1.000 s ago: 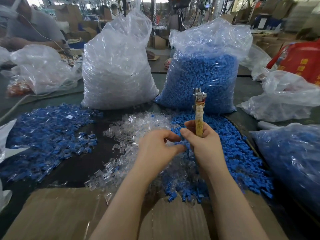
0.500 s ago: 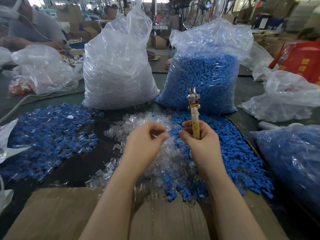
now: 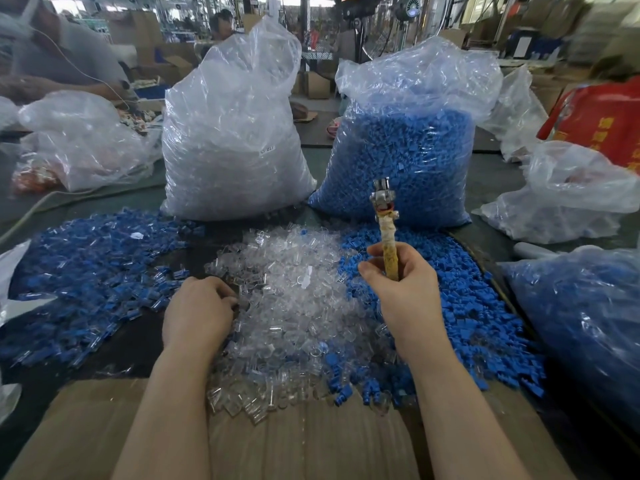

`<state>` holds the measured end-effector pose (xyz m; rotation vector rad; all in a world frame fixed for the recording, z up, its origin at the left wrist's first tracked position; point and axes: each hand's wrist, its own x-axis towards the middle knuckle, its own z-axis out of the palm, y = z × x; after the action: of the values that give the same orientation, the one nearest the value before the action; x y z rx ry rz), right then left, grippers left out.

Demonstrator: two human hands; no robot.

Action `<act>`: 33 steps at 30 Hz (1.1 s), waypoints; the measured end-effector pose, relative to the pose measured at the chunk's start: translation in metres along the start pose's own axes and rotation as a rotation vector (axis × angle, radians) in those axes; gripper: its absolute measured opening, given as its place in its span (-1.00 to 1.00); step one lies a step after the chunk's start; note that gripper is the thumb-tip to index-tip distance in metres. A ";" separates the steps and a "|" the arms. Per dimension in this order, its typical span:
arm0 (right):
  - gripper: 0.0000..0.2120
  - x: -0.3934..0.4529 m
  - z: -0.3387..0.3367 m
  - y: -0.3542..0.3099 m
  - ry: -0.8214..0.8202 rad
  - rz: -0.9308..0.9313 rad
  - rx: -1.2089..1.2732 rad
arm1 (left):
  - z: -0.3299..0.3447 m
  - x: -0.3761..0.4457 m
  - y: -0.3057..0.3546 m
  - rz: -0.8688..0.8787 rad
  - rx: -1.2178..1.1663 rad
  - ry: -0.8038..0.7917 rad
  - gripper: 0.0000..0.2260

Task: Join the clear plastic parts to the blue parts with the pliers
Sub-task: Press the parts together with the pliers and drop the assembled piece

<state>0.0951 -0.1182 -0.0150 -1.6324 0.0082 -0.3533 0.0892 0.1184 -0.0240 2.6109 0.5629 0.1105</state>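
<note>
Left hand fingertips hidden, pliers handle part covered

Left hand [image 3: 199, 315] curls into the clear parts [image 3: 294, 306], fingertips buried; any part pinched can't be told. Right hand [image 3: 403, 289] hides the lower pliers [image 3: 385, 216] handle. Far-right background blurred

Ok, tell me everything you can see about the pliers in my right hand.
The pliers stand nearly upright, metal head up, above the loose blue parts. The silvery head looks shut, with a pivot and a touch of red at its base. The handle is wrapped in worn yellowish tape. The right hand grips the lower handle; nothing else touches them.
</note>
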 end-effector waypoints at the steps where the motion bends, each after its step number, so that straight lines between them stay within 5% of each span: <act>1: -0.83 0.000 0.000 0.000 0.000 0.001 -0.001 | 0.000 0.000 0.001 0.002 0.001 0.003 -0.91; 8: -0.85 -0.002 0.001 -0.003 0.007 -0.001 0.025 | -0.007 -0.015 0.032 0.166 -0.265 0.241 -0.94; 14: -0.86 -0.004 -0.002 -0.009 -0.113 0.080 0.224 | 0.006 -0.040 0.077 0.413 -0.429 0.229 -0.94; 19: -0.89 -0.005 -0.004 -0.010 -0.212 0.126 0.378 | 0.014 -0.049 0.089 0.429 -0.663 0.100 -0.93; 26: -0.89 -0.005 -0.004 -0.012 -0.215 0.117 0.400 | 0.010 -0.051 0.094 0.185 -1.140 -0.269 -0.94; 33: -0.87 -0.004 -0.001 -0.009 -0.134 0.074 0.338 | 0.010 -0.052 0.094 0.067 -1.286 -0.371 -0.85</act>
<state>0.0893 -0.1176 -0.0071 -1.3137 -0.0881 -0.1756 0.0788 0.0171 0.0115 1.3377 0.1451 -0.0056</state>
